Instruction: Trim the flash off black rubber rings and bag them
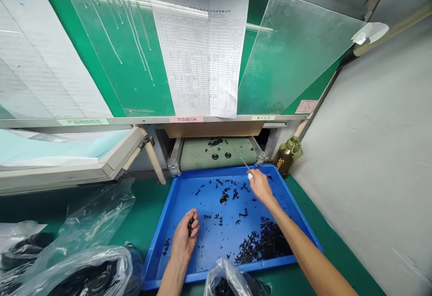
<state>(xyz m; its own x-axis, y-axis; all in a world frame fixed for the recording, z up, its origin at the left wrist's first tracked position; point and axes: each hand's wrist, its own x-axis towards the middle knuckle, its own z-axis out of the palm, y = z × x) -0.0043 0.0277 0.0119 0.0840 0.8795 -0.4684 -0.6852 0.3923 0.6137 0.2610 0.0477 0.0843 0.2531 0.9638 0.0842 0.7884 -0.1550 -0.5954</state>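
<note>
My left hand is over the left part of the blue tray, palm up, its fingers curled around several small black parts. My right hand is above the tray's far right part, closed on a thin pointed metal tool; its exact kind is too small to make out. The tool's tip reaches over the green ribbed conveyor belt. Black round rings and small black bits lie on that belt. Inside the tray are more rings, scattered black pieces and a heap of black scraps near the front right.
Clear plastic bags of black parts lie at the left and at the tray's front edge. A green-capped bottle stands beyond the right corner. A paper form hangs on the green board above. A grey wall bounds the right.
</note>
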